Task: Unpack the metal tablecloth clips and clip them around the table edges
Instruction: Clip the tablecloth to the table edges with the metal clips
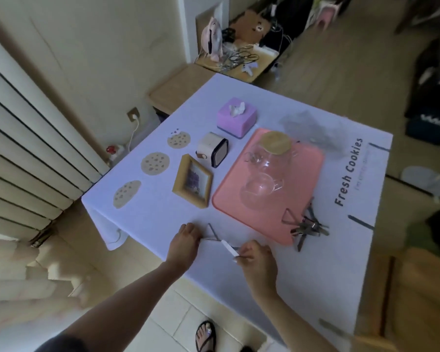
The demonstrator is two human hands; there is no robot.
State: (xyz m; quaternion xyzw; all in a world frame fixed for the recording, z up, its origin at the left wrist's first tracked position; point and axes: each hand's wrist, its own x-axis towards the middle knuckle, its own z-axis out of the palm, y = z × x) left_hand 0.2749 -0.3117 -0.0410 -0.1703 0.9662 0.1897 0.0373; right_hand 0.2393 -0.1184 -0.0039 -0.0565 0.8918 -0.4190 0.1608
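Head view: beside the pink tray's (269,199) near-left corner, the right hand (258,260) pinches the triangular metal clip (211,235) by its white-tipped arm (230,247), while the left hand (184,240) curls at the opposite corner, grip unclear; it likely handles as light, stiff, springy wire.

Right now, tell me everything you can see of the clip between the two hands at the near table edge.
The clip is thin grey metal: an open wire triangle pointing away from the person, plus a flat pale strip running toward the right hand. It lies on the white tablecloth at the near table edge. The left hand grips its left corner with curled fingers; the right hand pinches the strip's end. Blur hides finer detail.
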